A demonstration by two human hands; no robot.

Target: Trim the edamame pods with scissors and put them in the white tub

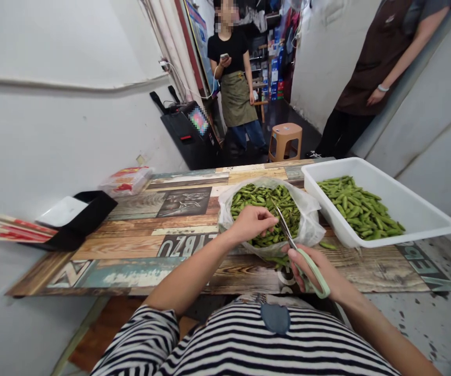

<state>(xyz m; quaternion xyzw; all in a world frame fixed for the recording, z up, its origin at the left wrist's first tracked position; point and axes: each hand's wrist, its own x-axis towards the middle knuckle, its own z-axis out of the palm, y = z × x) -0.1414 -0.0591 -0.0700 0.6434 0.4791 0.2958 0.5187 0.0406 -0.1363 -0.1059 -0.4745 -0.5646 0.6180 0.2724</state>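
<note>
Green pods (pixel 256 195): heaped in the plastic bag (pixel 307 202) and the white tub (pixel 407 211) beside it
Left hand (pixel 253 222): fingertips pinched over the bag; cannot tell whether on a pod
Right hand (pixel 330 267): grasping green-handled scissors (pixel 291 241), blades over the bag

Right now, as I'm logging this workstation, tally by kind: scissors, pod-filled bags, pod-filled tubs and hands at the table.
Scissors: 1
Pod-filled plastic bag: 1
Pod-filled white tub: 1
Hands: 2 (left hand, right hand)
Total: 5
</note>
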